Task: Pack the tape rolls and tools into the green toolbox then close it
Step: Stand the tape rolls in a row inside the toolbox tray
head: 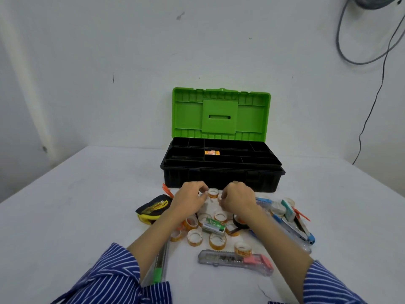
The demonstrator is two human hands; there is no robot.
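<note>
The toolbox stands open at the table's far side, its green lid (221, 113) upright over the black base (221, 177); a small orange packet (212, 152) lies in the top tray. Just in front of it, my left hand (190, 199) and my right hand (238, 200) hover with curled fingers on either side of a small orange-cored tape roll (213, 192). Each hand seems to pinch a small roll at its fingertips, mostly hidden. Several more tape rolls (217, 240) lie between my forearms.
A black-and-yellow tape measure (153, 208) lies left of my left hand. A clear cutter with a pink slider (235, 258) lies near me, and a green one (159, 267) by my left forearm. Blue cutters (292, 227) and white rolls (278, 208) are piled at right. A green staple box (214, 226) sits among the rolls.
</note>
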